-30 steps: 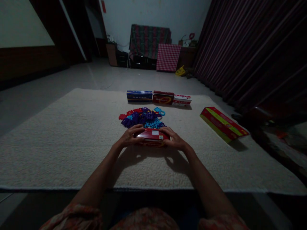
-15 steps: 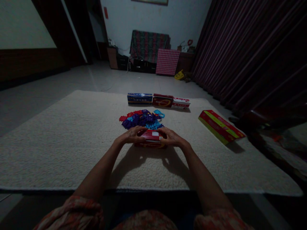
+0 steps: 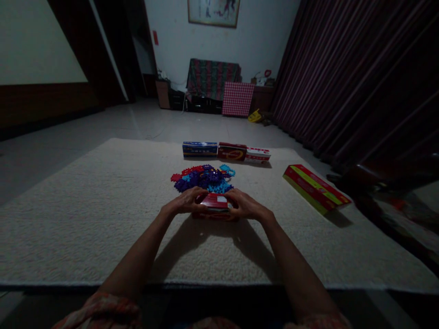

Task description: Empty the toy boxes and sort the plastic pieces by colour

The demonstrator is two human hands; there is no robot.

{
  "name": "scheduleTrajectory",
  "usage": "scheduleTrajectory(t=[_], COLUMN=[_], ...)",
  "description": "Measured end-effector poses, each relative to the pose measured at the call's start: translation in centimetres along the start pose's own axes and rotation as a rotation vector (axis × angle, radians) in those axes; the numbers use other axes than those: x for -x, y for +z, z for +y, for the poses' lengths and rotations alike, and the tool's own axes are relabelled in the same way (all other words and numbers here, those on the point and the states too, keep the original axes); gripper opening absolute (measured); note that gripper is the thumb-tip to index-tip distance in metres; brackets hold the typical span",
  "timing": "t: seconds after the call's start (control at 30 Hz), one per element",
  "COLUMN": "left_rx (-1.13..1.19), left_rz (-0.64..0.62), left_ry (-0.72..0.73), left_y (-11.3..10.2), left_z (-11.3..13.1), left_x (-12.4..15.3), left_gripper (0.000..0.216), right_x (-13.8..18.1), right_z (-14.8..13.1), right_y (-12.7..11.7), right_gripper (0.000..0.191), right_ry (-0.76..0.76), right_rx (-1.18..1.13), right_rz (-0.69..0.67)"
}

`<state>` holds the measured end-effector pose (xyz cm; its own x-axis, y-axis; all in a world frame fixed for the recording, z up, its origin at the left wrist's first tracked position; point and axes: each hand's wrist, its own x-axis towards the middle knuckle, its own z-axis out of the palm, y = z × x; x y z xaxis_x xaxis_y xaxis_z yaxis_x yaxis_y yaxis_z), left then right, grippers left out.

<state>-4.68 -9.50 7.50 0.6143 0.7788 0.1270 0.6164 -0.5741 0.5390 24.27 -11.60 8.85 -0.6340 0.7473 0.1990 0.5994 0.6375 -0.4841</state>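
Note:
A small red box (image 3: 215,202) with a white label lies on the cream rug (image 3: 85,205) in front of me. My left hand (image 3: 187,201) grips its left end with curled fingers. My right hand (image 3: 244,204) grips its right end the same way. Just beyond the box sits a pile of purple, blue and red plastic pieces (image 3: 204,178).
Three boxes stand in a row at the rug's far edge: a blue box (image 3: 200,149), a dark red box (image 3: 232,151), a white-and-red box (image 3: 258,155). A long red-and-yellow box (image 3: 314,188) lies at right. Striped curtains hang on the right; furniture stands at the far wall.
My hands have closed further in over the red box's ends, covering more of it. The view has tilted up, showing a picture on the far wall.

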Motion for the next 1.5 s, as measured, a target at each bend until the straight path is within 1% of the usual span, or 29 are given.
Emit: scheduleTrajectory(t=[0.1,0.23,0.33,0.43,0.6,0.7,0.77,0.83,0.93,1.0,1.07,1.2,1.27,1.4,1.5], left_rx=[0.024,0.031,0.016,-0.011,-0.035,0.008,0.064,0.146,0.290,0.357,0.392,0.501,0.577,0.634,0.677], left_rz=[-0.020,-0.040,-0.053,-0.038,0.041,0.069,0.097,0.156,0.281,0.338,0.364,0.333,0.332,0.443,0.525], left_ry=[0.016,0.017,0.041,0.079,0.123,0.163,0.160,0.148,0.127,0.096,0.057,-0.062,-0.118,-0.166,-0.186], left_y=[-0.2,-0.3,-0.4,-0.3,0.1,0.2,0.3,0.6,1.3,1.8,2.0,2.1,2.2,2.7,3.3], left_z=[-0.2,-0.1,0.1,0.2,-0.1,-0.3,-0.5,-0.9,-1.6,-2.0,-2.2,-2.4,-2.5,-2.9,-3.1], left_x=[-0.2,-0.3,-0.2,0.0,0.2,0.2,0.2,-0.1,-0.5,-0.7,-0.8,-0.6,-0.7,-1.8,-2.8], left_gripper=[0.059,0.064,0.063,0.058,0.051,0.047,0.044,0.043,0.040,0.039,0.042,0.065,0.070,0.054,0.048], right_x=[0.5,1.0,1.2,1.3,1.5,1.6,1.7,1.7,1.8,1.8,1.8,1.3,0.8,-0.2,-0.9], right_z=[0.0,0.5,1.0,1.3,1.5,1.7,2.1,2.5,3.0,3.1,3.1,3.1,3.3,3.8,4.2], right_y=[0.5,1.7,2.4,2.5,1.3,1.1,1.3,1.7,1.9,1.9,2.0,2.6,2.9,3.1,3.4], right_gripper=[0.041,0.041,0.041,0.041,0.041,0.044,0.045,0.044,0.037,0.032,0.030,0.038,0.044,0.046,0.046], right_ry=[-0.042,-0.102,-0.092,-0.080,-0.040,-0.019,-0.021,-0.030,-0.034,0.000,0.076,0.261,0.311,0.347,0.418], right_rx=[0.013,0.046,0.076,0.055,-0.013,-0.052,-0.080,-0.101,-0.144,-0.193,-0.256,-0.392,-0.438,-0.490,-0.602], right_rz=[0.043,0.134,0.176,0.184,0.203,0.223,0.250,0.301,0.385,0.428,0.456,0.524,0.576,0.633,0.650])
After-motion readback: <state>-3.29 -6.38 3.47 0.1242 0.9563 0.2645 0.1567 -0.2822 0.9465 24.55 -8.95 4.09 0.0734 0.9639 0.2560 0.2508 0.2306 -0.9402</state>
